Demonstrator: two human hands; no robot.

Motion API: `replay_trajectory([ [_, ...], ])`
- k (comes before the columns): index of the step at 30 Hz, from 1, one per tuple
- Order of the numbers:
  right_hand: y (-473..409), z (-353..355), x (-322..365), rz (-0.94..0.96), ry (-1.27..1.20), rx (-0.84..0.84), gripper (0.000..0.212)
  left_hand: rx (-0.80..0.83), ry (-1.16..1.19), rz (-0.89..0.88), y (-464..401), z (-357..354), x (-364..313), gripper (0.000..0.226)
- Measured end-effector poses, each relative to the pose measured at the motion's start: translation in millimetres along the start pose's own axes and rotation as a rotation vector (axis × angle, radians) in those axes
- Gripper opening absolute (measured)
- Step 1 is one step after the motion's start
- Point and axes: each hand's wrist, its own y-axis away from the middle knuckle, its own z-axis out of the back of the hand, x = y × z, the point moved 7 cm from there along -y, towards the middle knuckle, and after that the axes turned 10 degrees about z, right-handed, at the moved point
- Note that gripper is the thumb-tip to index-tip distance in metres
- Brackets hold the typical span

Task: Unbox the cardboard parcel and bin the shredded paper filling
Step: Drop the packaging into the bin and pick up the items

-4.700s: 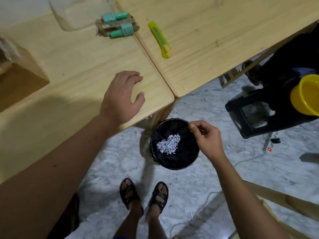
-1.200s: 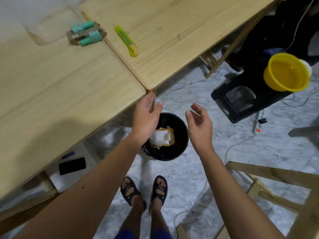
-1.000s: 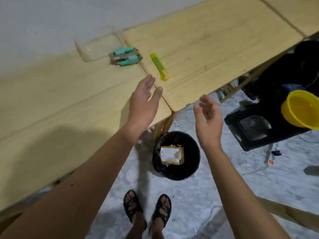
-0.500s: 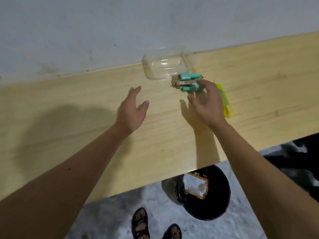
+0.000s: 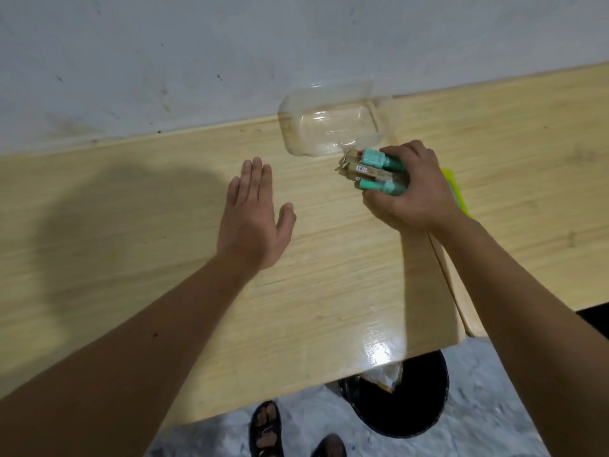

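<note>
My right hand point(image 5: 412, 189) is closed around a small bundle of green tubes and a brown carton point(image 5: 369, 169) lying on the wooden table point(image 5: 148, 225). My left hand point(image 5: 253, 219) hovers flat and open over the table, to the left of the bundle, holding nothing. On the floor below the table edge stands the black bin point(image 5: 415, 400); a corner of the cardboard parcel point(image 5: 389, 377) shows inside it, mostly hidden by the table. No shredded paper is visible.
A clear plastic container point(image 5: 326, 127) sits against the wall just behind the bundle. A yellow-green box cutter point(image 5: 456, 189) lies right of my right hand, partly covered by it. My sandalled feet point(image 5: 267, 430) stand on the marble floor.
My right hand has come down and closed on the green-tube bundle. My left hand has flattened over the table. The view has shifted closer to the table.
</note>
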Motion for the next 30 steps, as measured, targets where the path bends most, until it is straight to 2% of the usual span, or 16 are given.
replay_trajectory([
  [11, 16.1, -3.1, 22.4, -0.044, -0.127, -0.004, 0.072, -0.017, -0.014, 0.004, 1.2, 1.0, -2.7, 0.073],
  [19, -21.7, 37.6, 59.8, 0.116, -0.176, -0.107, 0.063, -0.038, -0.011, -0.02, 4.0, 3.2, -4.1, 0.072],
  [23, -64.7, 47.0, 67.4, 0.166, -0.123, -0.024, 0.064, -0.015, -0.026, -0.011, 4.2, 5.4, -5.4, 0.071],
  [30, -124.4, 23.2, 53.2, 0.127, -0.093, 0.192, 0.069, 0.062, -0.017, 0.037, 1.2, 2.4, -2.8, 0.074],
])
